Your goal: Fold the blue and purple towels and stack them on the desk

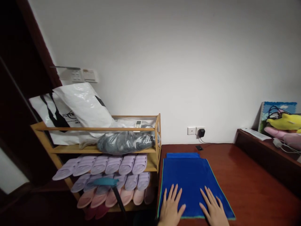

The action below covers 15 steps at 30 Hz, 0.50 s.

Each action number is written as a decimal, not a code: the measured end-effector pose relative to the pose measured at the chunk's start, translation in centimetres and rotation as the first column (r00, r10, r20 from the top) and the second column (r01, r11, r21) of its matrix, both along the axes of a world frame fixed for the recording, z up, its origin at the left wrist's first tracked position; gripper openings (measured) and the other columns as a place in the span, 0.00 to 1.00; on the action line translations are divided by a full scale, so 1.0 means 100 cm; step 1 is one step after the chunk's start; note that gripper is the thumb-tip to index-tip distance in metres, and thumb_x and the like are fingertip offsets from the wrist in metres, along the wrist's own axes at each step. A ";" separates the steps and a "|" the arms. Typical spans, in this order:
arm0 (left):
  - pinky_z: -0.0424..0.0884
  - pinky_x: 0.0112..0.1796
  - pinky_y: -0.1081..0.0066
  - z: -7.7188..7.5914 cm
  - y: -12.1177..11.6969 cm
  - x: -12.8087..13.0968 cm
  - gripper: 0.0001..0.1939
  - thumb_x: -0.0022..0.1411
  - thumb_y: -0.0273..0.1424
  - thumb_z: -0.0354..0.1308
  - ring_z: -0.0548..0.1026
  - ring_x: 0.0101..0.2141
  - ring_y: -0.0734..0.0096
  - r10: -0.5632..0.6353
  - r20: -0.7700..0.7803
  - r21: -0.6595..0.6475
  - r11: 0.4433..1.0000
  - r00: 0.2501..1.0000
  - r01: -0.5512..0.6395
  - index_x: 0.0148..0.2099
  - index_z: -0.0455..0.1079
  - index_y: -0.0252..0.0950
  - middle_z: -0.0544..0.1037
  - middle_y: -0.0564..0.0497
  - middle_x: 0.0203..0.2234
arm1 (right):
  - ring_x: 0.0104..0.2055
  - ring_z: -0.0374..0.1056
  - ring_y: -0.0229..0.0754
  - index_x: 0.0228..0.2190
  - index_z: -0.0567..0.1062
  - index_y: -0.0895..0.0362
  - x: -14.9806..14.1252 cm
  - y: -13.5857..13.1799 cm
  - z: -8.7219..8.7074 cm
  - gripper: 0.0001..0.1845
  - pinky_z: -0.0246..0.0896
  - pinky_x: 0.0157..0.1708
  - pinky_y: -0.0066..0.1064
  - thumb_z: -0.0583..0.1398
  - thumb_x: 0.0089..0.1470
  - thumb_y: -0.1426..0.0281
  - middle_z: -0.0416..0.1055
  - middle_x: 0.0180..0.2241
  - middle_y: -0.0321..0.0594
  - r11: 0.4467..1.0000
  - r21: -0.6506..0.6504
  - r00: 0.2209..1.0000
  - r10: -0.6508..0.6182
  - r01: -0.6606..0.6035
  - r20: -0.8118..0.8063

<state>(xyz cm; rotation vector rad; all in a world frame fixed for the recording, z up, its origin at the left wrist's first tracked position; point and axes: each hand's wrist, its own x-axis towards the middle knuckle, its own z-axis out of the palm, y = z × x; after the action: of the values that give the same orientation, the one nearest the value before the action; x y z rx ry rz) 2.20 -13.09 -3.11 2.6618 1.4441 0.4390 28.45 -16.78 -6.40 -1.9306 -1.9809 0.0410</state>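
A blue cloth (185, 175) with green edging lies spread flat on the reddish-brown wooden desk (249, 185). Its far end shows a narrower blue strip, perhaps a fold or a second cloth; I cannot tell which. My left hand (171, 204) rests palm down near the cloth's lower left corner, fingers spread. On the lower right part of the same cloth lies my right hand (213, 205), also flat with fingers apart. Neither hand grasps anything.
Left of the desk stands a wooden shoe rack (105, 150) with rows of slippers (127, 164), white bags (82, 106) and a remote (138, 125). A black plug (201, 132) sits in the wall socket. At right, a raised ledge (244, 138) holds a yellow plush toy (285, 121).
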 end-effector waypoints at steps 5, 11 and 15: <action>0.44 0.59 0.43 0.022 0.036 0.009 0.31 0.64 0.51 0.38 0.43 0.64 0.57 0.030 -0.100 -0.193 0.980 0.995 -0.049 0.66 0.37 0.51 0.45 0.54 0.66 | 0.66 0.43 0.48 0.59 0.57 0.52 -0.007 0.014 0.019 0.32 0.43 0.61 0.49 0.44 0.58 0.51 0.48 0.64 0.44 0.993 0.061 0.994 -0.105 0.103 0.031; 0.41 0.59 0.44 0.008 0.039 0.008 0.30 0.65 0.49 0.36 0.41 0.64 0.59 0.052 -0.096 -0.095 0.994 0.994 -0.061 0.66 0.38 0.51 0.43 0.55 0.66 | 0.66 0.42 0.45 0.60 0.53 0.45 0.023 -0.082 0.008 0.30 0.42 0.62 0.45 0.44 0.58 0.52 0.46 0.64 0.34 0.984 -0.175 0.994 0.003 -0.021 -0.105; 0.41 0.59 0.44 0.014 0.051 0.010 0.29 0.65 0.45 0.38 0.42 0.64 0.58 0.068 -0.145 -0.087 0.993 0.987 -0.081 0.66 0.41 0.50 0.46 0.54 0.66 | 0.64 0.48 0.47 0.56 0.57 0.34 0.077 -0.174 -0.010 0.29 0.49 0.59 0.46 0.51 0.52 0.51 0.50 0.62 0.29 0.939 -0.344 0.976 -0.053 -0.024 -0.213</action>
<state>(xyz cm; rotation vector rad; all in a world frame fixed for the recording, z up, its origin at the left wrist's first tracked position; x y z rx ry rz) 3.19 -8.04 -1.73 2.6198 1.5653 0.1851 36.17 -34.15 -7.45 -2.0433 -1.9067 0.6111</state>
